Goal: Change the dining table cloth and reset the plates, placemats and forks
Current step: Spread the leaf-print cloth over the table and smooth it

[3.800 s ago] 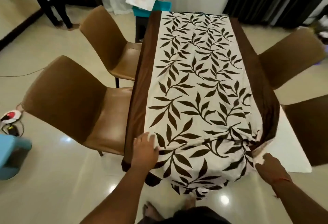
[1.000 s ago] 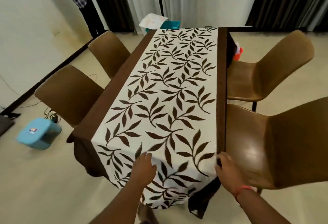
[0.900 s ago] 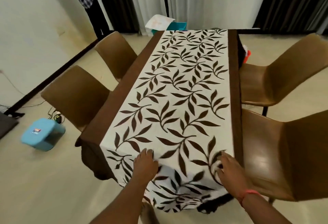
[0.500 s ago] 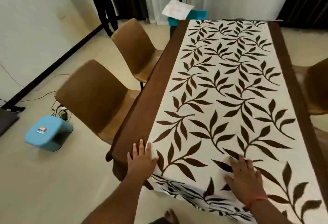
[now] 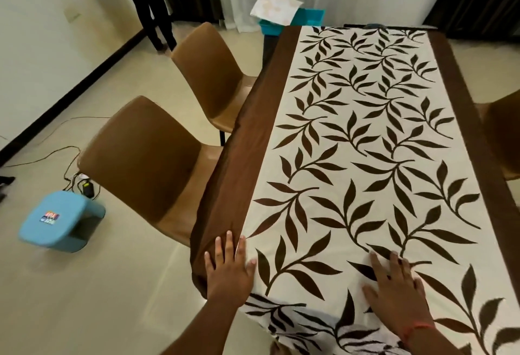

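My left hand (image 5: 229,271) lies flat near the lower middle of the frame, palm down, fingers straight and slightly spread, resting on the table cloth (image 5: 357,140) right where its brown border meets the cream leaf-print panel. The forearm runs down and left out of the bottom edge. My right hand (image 5: 398,297) sits at lower right, also palm down with fingers straight and fanned, pressed onto the printed part of the cloth; a thin red thread circles that wrist. Neither hand pinches or curls round the fabric, as far as I can see.

The cloth covers the whole table, running from the bottom of the frame up to the top centre, its near end hanging over the edge below my hands in loose folds. The brown border at left droops over the table side.

Two brown chairs (image 5: 157,163) stand along the left of the table, and part of another shows at the right edge. A light blue stool (image 5: 56,221) sits on the floor at lower left beside some cables. At the top, a teal bin (image 5: 292,21) carries what looks like a folded pale cloth, though I cannot tell for sure.
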Available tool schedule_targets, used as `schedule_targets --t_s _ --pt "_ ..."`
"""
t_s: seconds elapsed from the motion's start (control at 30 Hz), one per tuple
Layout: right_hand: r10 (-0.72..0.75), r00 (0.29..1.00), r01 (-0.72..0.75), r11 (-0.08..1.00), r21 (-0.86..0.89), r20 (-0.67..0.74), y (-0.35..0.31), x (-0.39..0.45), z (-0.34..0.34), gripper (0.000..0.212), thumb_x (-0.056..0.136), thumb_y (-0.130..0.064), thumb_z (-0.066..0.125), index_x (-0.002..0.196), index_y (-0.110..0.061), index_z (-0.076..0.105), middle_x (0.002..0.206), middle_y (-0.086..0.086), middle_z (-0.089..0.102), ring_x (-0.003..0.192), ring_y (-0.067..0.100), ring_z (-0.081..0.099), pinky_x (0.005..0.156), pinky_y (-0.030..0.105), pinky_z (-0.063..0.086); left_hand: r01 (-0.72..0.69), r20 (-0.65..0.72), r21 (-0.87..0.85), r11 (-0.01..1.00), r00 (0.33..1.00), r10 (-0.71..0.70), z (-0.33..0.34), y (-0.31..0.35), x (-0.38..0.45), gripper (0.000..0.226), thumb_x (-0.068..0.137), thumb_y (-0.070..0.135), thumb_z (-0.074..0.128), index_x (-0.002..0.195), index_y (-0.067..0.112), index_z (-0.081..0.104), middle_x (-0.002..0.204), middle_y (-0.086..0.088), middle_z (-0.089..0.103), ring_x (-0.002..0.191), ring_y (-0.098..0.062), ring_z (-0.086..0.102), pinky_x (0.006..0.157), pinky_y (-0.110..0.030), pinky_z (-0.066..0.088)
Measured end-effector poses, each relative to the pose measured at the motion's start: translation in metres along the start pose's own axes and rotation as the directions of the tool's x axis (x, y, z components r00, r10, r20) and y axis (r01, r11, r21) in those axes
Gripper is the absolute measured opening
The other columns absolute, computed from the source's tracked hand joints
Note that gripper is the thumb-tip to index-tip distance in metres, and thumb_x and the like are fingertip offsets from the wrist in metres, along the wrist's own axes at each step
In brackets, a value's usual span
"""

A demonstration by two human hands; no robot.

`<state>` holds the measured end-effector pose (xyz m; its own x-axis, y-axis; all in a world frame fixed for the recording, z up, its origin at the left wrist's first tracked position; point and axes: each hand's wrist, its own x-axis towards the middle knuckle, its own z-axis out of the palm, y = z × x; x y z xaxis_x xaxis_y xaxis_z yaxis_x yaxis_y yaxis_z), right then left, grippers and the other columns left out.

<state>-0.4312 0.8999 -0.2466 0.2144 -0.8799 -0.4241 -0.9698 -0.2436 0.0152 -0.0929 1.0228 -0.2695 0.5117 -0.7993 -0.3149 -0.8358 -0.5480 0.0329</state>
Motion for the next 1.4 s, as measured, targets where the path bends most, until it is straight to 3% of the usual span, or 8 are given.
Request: schedule_targets --t_s 0.1,0.3,0.43,0.53,0.7,1.03,1.27,1.4 --pt "-0.012 1.000 0.011 1.000 0.011 0.022 -0.002 -0.003 -0.002 0.079 0.092 -0.064 0.030 0.155 -0.038 -0.011 0.166 0.010 -0.006 0.152 0.032 -0.004 0.121 0.050 0.017 0.002 -0.002 0.004 1.000 1.000 -0.002 0.003 -0.005 -0.001 0.069 0.097 0.064 0.011 0.153 0.030 0.033 0.159 -0.008 0.034 0.147 -0.036 0.028 0.113 -0.062 0.026" --pt "-0.055 0.995 0.052 0.998 0.037 0.086 -0.003 -0.005 -0.012 0.080 0.093 -0.064 0.032 0.155 -0.039 -0.011 0.165 0.010 -0.013 0.152 0.033 -0.009 0.122 0.051 0.011 0.031 -0.026 0.031 0.999 0.999 -0.030 0.002 -0.011 0.004 0.080 0.089 0.065 -0.013 0.157 0.033 0.013 0.166 -0.006 0.014 0.152 -0.034 0.011 0.117 -0.058 0.014" --pt "-0.098 0.993 0.093 0.992 0.082 0.067 0.011 -0.005 -0.015 0.076 0.094 -0.062 0.033 0.156 -0.037 -0.003 0.166 0.006 -0.007 0.153 0.029 -0.005 0.123 0.048 0.012 0.094 -0.018 -0.018 0.995 0.995 -0.094 -0.014 0.009 0.001 0.070 0.094 0.055 0.007 0.156 0.027 0.026 0.164 -0.011 0.021 0.151 -0.036 0.018 0.117 -0.060 0.022" --pt "-0.067 0.997 0.063 0.994 0.087 0.039 0.024 -0.006 -0.014 0.075 0.096 -0.060 0.033 0.157 -0.035 -0.001 0.166 0.005 -0.006 0.153 0.029 -0.002 0.122 0.050 0.015 0.042 -0.005 -0.030 0.999 0.999 -0.042 -0.016 0.027 -0.004 0.062 0.101 0.049 0.021 0.159 0.027 0.013 0.167 -0.009 0.006 0.153 -0.034 0.003 0.121 -0.056 0.013" --pt "-0.061 0.996 0.057 0.997 0.055 0.071 0.037 -0.011 -0.007 0.076 0.095 -0.061 0.035 0.157 -0.036 -0.001 0.166 0.008 -0.011 0.152 0.033 -0.005 0.121 0.055 0.015 0.030 0.078 -0.023 0.999 0.997 -0.028 -0.014 0.041 -0.011 0.070 0.099 0.061 0.017 0.158 0.030 -0.005 0.167 -0.007 -0.009 0.153 -0.032 -0.008 0.122 -0.054 0.007" --pt "-0.101 0.989 0.096 0.994 0.047 0.107 0.035 -0.012 -0.005 0.079 0.094 -0.062 0.039 0.156 -0.040 -0.005 0.165 0.011 -0.014 0.152 0.036 -0.009 0.120 0.057 0.015 0.055 0.135 -0.017 0.998 0.989 -0.052 -0.018 0.038 -0.013 0.071 0.100 0.060 0.020 0.157 0.030 -0.011 0.166 -0.006 -0.014 0.153 -0.031 -0.011 0.122 -0.054 0.007" --pt "-0.105 0.988 0.101 0.994 0.044 0.111 0.035 -0.011 -0.004 0.080 0.093 -0.063 0.040 0.155 -0.040 -0.005 0.165 0.010 -0.014 0.152 0.036 -0.008 0.120 0.056 0.016 0.067 0.161 -0.024 0.997 0.985 -0.062 -0.019 0.039 -0.014 0.072 0.101 0.059 0.022 0.157 0.029 -0.010 0.166 -0.007 -0.015 0.152 -0.032 -0.012 0.121 -0.055 0.006" --pt "-0.103 0.992 0.091 0.985 0.150 0.075 0.037 -0.008 -0.008 0.075 0.094 -0.059 0.040 0.156 -0.037 0.006 0.167 0.004 -0.001 0.153 0.028 0.001 0.122 0.051 0.019 0.099 0.103 -0.018 0.995 0.990 -0.096 -0.020 0.048 -0.017 0.067 0.102 0.049 0.029 0.159 0.023 0.007 0.167 -0.011 -0.003 0.153 -0.035 -0.004 0.123 -0.054 0.010"
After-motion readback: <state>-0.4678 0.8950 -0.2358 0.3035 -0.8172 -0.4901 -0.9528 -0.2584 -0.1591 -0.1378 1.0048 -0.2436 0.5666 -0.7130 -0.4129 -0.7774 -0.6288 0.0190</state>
